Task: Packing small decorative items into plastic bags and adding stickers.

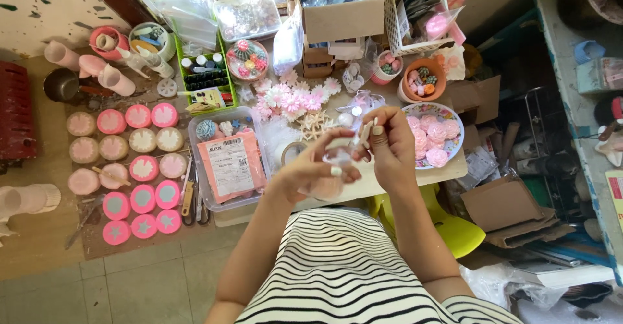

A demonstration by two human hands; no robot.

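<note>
1. Centrally in the frame, the left hand (316,168) cups a small clear container (339,157), fingers curled round it from below, with a pale pink piece showing under the palm.
2. Just above it, the right hand (389,144) is pinched shut on a thin white stick-like tool (365,132) whose tip points down toward the container's mouth.
3. Judging by this pose, the step in hand looks like working something small into or out of the container; what that is cannot be told. A next move would call for a steady cupping hand and a fine, short motion of the tool tip.
4. Both hands are raised over the near edge of the low table (389,180), clear of its surface.
5. Room is tight: a patterned plate (457,144) of pink rosettes lies just right of the right hand, and a clear plastic tub (195,144) with a pink packet lies to the left.
6. Rows of round pink moulds (138,116) fill the left of the frame, well apart from the hands.
7. Open room lies mainly toward the bottom of the frame, over the striped lap.
</note>
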